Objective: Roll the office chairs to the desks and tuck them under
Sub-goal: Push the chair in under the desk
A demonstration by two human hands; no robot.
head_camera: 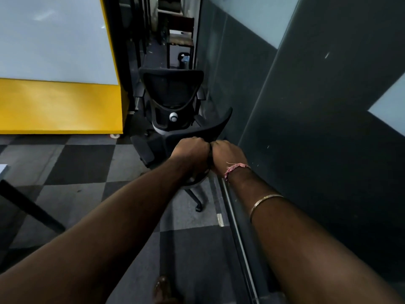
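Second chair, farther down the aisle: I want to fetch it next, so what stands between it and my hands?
Only the near chair, gripped by left hand and right hand, stands before the second chair, in the head view.

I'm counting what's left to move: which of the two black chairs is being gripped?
The nearer chair, its backrest top held by the left hand and right hand; the farther chair stands untouched behind it.

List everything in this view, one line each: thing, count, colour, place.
near office chair: 1, black, centre, backrest gripped by both hands
far office chair: 1, black, just beyond the near one
yellow partition: 1, yellow with a pale panel, left
glass wall: 1, dark grey, right
carpet floor: 1, grey and black checks, below
wooden chair: 1, dark frame, far end
left hand: 1, on backrest
right hand: 1, on backrest
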